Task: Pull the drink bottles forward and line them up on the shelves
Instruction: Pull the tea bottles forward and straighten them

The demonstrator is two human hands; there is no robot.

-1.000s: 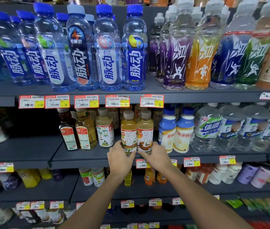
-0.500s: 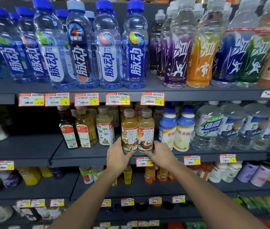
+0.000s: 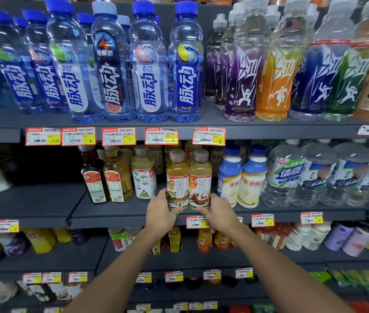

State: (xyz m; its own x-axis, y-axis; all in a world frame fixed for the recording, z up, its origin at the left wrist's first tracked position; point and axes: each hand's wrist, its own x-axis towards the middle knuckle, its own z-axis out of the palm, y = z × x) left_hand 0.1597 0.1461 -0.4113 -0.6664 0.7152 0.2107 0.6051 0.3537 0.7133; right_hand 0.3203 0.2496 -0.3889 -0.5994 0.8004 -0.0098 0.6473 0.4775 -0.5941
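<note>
Two amber tea bottles with brown caps stand side by side at the front edge of the middle shelf. My left hand grips the base of the left tea bottle. On the base of the right tea bottle is my right hand, fingers wrapped low around it. More bottles of the same tea stand behind them, partly hidden. A pale tea bottle stands further back to the left, and two blue-capped milk drink bottles to the right.
The top shelf carries tall blue-capped sports drinks and purple, orange and green bottles. Clear electrolyte water bottles fill the middle shelf's right. Dark tea bottles stand at its left, beside a bare stretch. Price tags line the shelf edges.
Both hands have drawn the two tea bottles forward to the shelf's front edge. The hands now sit lower on the bottles, and the view has shifted slightly.
</note>
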